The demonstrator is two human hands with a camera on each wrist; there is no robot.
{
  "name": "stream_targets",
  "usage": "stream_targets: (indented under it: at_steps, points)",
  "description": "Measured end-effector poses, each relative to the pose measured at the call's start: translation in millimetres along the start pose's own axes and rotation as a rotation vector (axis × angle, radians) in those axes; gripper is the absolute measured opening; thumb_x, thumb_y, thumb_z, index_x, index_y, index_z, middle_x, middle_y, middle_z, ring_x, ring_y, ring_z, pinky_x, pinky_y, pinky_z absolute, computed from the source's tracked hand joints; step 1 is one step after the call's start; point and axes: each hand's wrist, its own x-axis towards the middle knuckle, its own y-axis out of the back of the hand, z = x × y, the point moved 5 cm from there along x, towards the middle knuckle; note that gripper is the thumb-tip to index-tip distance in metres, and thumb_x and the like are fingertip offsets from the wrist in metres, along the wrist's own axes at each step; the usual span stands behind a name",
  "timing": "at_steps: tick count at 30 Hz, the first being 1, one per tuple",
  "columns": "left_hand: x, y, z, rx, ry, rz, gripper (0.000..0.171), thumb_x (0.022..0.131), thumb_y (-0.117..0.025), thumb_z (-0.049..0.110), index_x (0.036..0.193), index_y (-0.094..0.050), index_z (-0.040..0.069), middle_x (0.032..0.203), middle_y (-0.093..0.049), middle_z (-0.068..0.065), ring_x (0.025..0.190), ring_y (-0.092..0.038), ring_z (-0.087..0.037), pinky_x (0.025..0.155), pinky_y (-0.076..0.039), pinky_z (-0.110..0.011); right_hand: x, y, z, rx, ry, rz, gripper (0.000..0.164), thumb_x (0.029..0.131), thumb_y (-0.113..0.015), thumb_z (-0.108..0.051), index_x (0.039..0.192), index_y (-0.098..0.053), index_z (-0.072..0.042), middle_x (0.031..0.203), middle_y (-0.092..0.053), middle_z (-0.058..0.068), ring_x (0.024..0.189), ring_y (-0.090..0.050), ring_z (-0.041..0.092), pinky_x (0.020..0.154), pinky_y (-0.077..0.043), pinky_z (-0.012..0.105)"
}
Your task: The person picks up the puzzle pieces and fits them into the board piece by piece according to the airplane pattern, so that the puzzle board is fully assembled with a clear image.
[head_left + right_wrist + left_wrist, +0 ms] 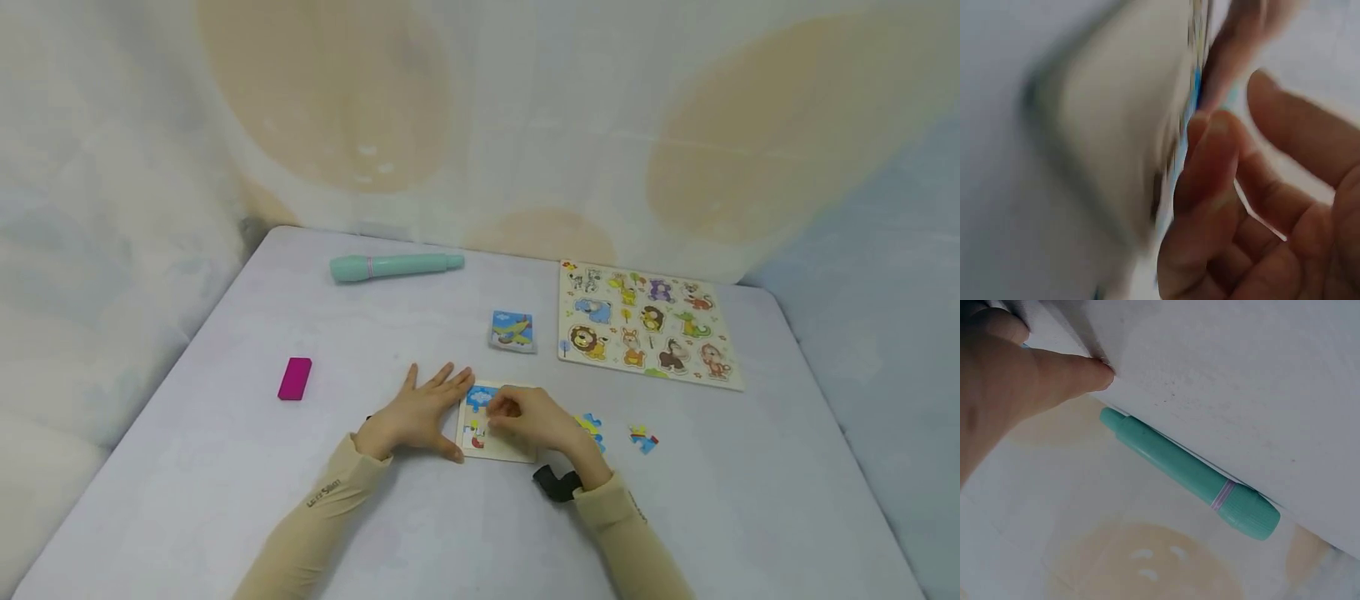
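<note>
A small wooden jigsaw tray lies on the table with blue and white pieces fitted at its left side. My left hand is spread flat beside it, fingertips and thumb at its left edge. Over the tray is my right hand, fingers bent and thumb close to the index fingertip. In the right wrist view its fingertips meet at the puzzle surface; whether a piece sits between them is hidden. Loose puzzle pieces lie partly behind the right wrist, with more pieces farther right.
A small airplane puzzle lies behind the tray. A large animal puzzle board occupies the back right. At the back left is a mint-green flashlight-shaped object, and a magenta block lies left. A black object is beneath the right wrist.
</note>
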Motion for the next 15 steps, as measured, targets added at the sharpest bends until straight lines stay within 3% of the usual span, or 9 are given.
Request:
stream_targets:
  at_steps: [4,7,11,15]
  points:
    - [0.9,-2.5,0.4,0.012,0.005,-0.007,0.119,0.063,-0.084,0.056,0.156,-0.02,0.016,0.163,-0.015,0.003,0.153,-0.005,-0.024,0.113,0.006,-0.069,-18.5,31.2,28.5,-0.016,-0.112,0.111,0.017,0.087,-0.069,-0.011,0.104,-0.067,-0.007,0.091,-0.065,0.004,0.077,-0.057,0.014,0.066,-0.048,0.026]
    - [1.1,-3.3,-0.1,0.026,0.008,-0.014,0.12,0.063,-0.083,0.056,0.156,-0.019,0.016,0.164,-0.013,0.003,0.153,-0.004,-0.024,0.113,0.006,-0.069,-33.3,45.2,45.9,-0.062,-0.178,0.143,0.024,0.083,-0.073,-0.008,0.106,-0.067,-0.005,0.096,-0.065,0.006,0.082,-0.057,0.016,0.07,-0.049,0.029]
    - [1.2,-2.3,-0.5,0.029,0.009,-0.011,0.12,0.063,-0.083,0.056,0.156,-0.019,0.016,0.164,-0.013,0.003,0.153,-0.004,-0.024,0.113,0.006,-0.069,-42.1,51.4,54.0,-0.108,-0.189,0.125,0.025,0.08,-0.076,-0.007,0.103,-0.066,-0.004,0.095,-0.063,0.007,0.083,-0.054,0.018,0.073,-0.047,0.031]
    - [1.3,-1.4,0.4,0.021,0.003,-0.004,0.119,0.064,-0.083,0.056,0.156,-0.02,0.015,0.164,-0.014,0.002,0.153,-0.005,-0.025,0.113,0.006,-0.069,-41.2,53.3,53.6,-0.112,-0.168,0.132,0.018,0.08,-0.075,-0.007,0.093,-0.063,-0.006,0.088,-0.061,0.006,0.076,-0.051,0.017,0.068,-0.044,0.029]
